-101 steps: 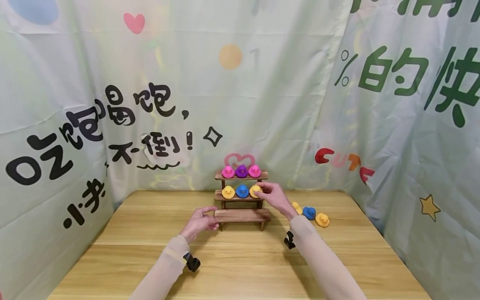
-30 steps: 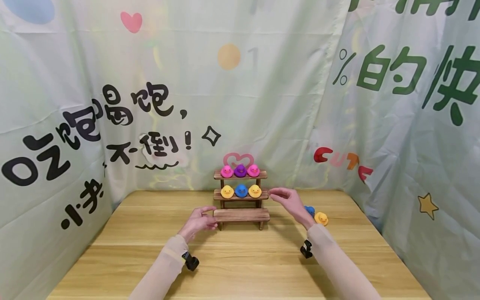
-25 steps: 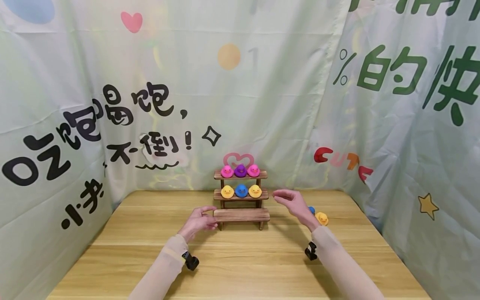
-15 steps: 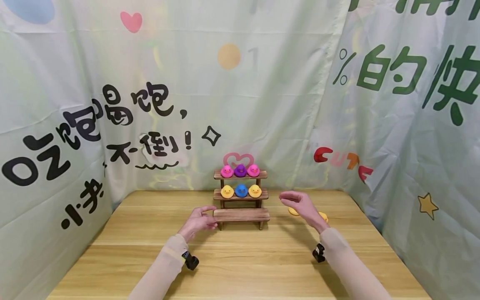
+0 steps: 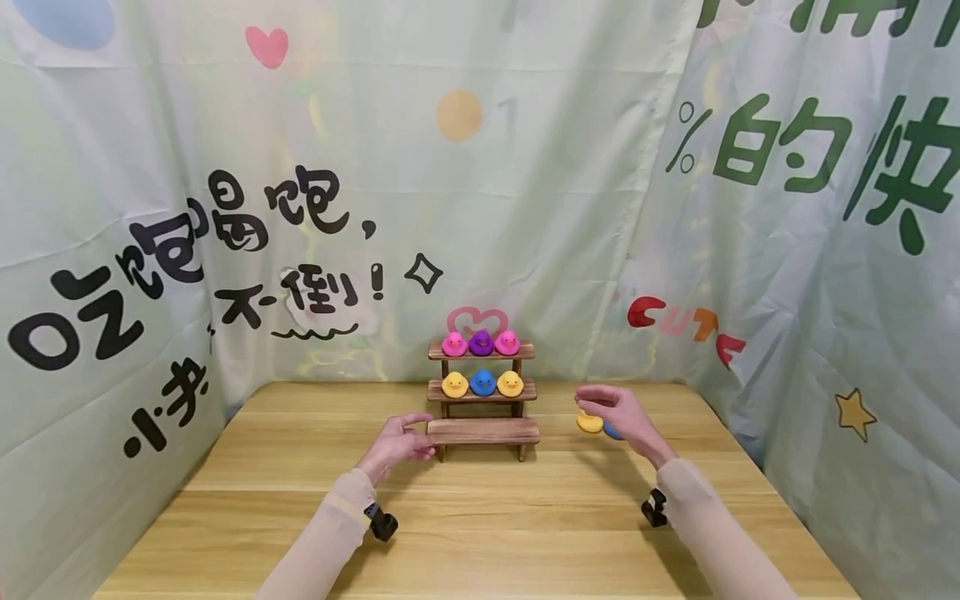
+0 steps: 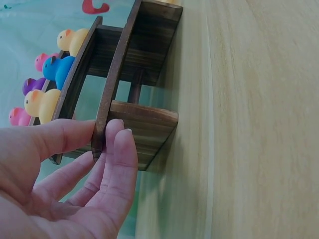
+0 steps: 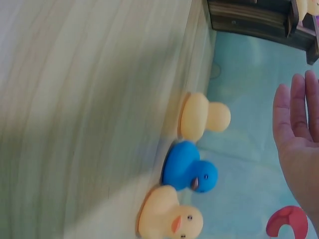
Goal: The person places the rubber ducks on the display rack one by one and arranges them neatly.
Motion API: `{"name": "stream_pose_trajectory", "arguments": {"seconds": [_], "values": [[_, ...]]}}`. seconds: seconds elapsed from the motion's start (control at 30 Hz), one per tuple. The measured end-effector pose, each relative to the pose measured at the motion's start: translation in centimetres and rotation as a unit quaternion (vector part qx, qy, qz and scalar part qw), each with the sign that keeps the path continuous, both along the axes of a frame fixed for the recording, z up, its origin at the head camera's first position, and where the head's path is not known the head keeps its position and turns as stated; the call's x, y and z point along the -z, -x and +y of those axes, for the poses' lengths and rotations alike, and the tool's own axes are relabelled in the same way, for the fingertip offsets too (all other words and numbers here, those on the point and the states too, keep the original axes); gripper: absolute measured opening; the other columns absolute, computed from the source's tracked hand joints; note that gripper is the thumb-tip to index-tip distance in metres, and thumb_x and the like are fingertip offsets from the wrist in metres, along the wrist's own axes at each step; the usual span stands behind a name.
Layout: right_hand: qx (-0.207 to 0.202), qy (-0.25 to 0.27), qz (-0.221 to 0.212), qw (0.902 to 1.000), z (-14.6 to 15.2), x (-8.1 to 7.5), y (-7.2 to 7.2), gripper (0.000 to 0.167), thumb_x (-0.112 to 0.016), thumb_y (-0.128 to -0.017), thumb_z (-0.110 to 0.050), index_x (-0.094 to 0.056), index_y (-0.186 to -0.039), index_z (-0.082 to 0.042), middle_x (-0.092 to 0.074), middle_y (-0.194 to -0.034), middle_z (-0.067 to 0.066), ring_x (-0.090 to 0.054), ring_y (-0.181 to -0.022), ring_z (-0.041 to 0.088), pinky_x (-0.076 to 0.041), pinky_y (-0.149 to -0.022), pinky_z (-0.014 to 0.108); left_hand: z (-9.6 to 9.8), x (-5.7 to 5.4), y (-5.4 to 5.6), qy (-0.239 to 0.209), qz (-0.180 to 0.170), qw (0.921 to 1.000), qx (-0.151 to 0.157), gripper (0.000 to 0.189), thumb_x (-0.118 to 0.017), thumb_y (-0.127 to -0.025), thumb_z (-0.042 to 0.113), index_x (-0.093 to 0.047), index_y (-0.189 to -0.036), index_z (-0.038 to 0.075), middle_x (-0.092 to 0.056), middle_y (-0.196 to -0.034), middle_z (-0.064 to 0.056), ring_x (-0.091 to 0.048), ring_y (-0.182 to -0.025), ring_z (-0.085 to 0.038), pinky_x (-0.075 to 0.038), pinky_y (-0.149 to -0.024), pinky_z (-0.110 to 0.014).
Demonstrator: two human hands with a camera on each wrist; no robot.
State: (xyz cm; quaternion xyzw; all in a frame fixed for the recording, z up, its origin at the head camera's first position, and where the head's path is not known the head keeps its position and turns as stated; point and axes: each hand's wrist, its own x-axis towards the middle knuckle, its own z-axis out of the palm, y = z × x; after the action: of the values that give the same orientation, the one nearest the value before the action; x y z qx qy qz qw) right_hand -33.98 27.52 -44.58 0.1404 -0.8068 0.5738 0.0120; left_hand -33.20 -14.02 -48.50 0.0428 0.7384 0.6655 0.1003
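Note:
A three-step wooden display stand [image 5: 483, 431] is on the table; its lowest step is bare. My left hand [image 5: 396, 442] grips the left end of that step, thumb above and fingers below the board in the left wrist view. On the middle step sit two yellow rubber ducks [image 5: 454, 384] with a blue rubber duck [image 5: 483, 383] between them. The top step bears two pink ducks [image 5: 454, 344] around a purple duck [image 5: 482, 343]. My right hand [image 5: 624, 417], holding nothing, hovers over a row of yellow [image 7: 194, 117], blue [image 7: 182, 167] and yellow ducks [image 7: 164, 214].
Printed cloth [image 5: 375, 125] hangs behind and on both sides of the wooden table [image 5: 480, 533]. The row of loose ducks lies to the right of the stand, partly hidden by my right hand in the head view.
My right hand has let go of the right yellow duck on the middle step and moved right, over the loose ducks. My left hand has stayed on the stand.

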Motion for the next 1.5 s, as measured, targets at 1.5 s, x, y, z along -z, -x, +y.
{"name": "stream_pose_trajectory", "arguments": {"seconds": [1.5], "values": [[0.078, -0.124, 0.008, 0.9892, 6.7, 2.1, -0.6, 0.046, -0.064, -0.096, -0.031, -0.062, -0.127, 0.004, -0.065, -0.125, 0.021, -0.061, -0.104, 0.008, -0.052, -0.083, 0.018, -0.1, -0.1, -0.3, -0.007, 0.001, 0.9999, 0.008, 0.054, -0.063, -0.09, -0.004, -0.044, -0.141, -0.005, -0.07, -0.093, -0.019, -0.068, -0.072, -0.017, -0.062, -0.071, -0.032]]}}
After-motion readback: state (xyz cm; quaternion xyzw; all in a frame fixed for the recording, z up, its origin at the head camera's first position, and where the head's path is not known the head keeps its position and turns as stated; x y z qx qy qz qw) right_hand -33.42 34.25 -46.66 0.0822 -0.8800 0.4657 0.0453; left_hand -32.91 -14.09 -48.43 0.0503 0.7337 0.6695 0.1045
